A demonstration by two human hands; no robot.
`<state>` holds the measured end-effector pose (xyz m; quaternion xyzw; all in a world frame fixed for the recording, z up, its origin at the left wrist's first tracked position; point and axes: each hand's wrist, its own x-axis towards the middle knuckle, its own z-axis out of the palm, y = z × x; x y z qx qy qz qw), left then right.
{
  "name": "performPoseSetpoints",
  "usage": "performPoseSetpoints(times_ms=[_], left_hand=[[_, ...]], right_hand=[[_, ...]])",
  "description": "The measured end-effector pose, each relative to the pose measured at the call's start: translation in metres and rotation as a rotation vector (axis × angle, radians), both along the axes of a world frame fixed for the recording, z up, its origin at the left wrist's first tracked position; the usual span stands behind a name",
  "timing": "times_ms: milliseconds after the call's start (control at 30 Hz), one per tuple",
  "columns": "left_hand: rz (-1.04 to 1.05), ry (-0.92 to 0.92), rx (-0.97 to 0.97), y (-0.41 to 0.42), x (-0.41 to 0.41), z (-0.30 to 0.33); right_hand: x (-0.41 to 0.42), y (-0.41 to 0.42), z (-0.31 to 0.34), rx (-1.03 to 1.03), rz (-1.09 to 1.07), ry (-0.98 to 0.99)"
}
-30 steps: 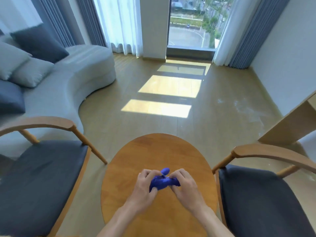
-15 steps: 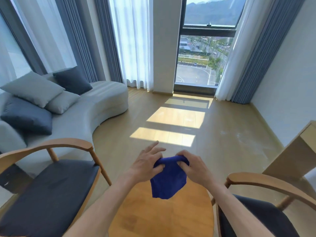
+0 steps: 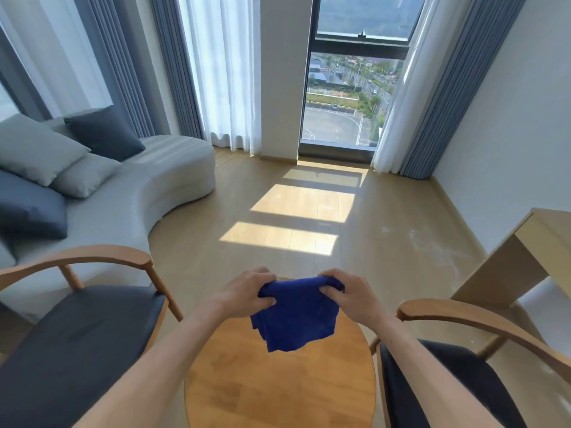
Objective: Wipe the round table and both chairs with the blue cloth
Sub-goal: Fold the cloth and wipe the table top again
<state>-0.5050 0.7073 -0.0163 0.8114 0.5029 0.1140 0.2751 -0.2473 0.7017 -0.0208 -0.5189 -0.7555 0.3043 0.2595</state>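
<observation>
1. The blue cloth (image 3: 295,313) hung in the air above the far part of the round counter (image 3: 279,387), not touching the wood, held up by both hands along its top edge.
2. The left hand (image 3: 247,293) had its fingers (image 3: 265,301) clenched on the cloth's left upper corner; the right hand (image 3: 349,295) gripped the right upper corner in the same way.
3. Held apart at the corners, the cloth drooped open below the hands, probably so it could be spread or refolded into a flat pad before wiping.
4. The left chair (image 3: 77,332) and the right chair (image 3: 463,381) stood just beside the counter on either side, within reach for the later steps.
5. Judging by this, no wiping had begun; lowering the cloth flat onto the counter seemed the next sensible move.
</observation>
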Motion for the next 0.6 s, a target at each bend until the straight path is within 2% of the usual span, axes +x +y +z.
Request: performPoseSetpoints(times_ms=[133, 333, 500, 600], left_hand=[[0.01, -0.022, -0.068, 0.0, -0.014, -0.028], [0.012, 0.043, -0.15, -0.019, -0.02, -0.088], [0.098, -0.07, -0.393, -0.051, -0.025, -0.131], [0.193, -0.227, -0.547, -0.072, -0.027, -0.147]], right_hand=[[-0.006, -0.004, -0.02, -0.098, 0.015, -0.046], [-0.01, -0.023, -0.076, -0.278, 0.033, -0.082], [-0.012, -0.05, -0.118, -0.407, 0.001, -0.062], [-0.012, -0.069, -0.141, -0.475, -0.044, -0.034]])
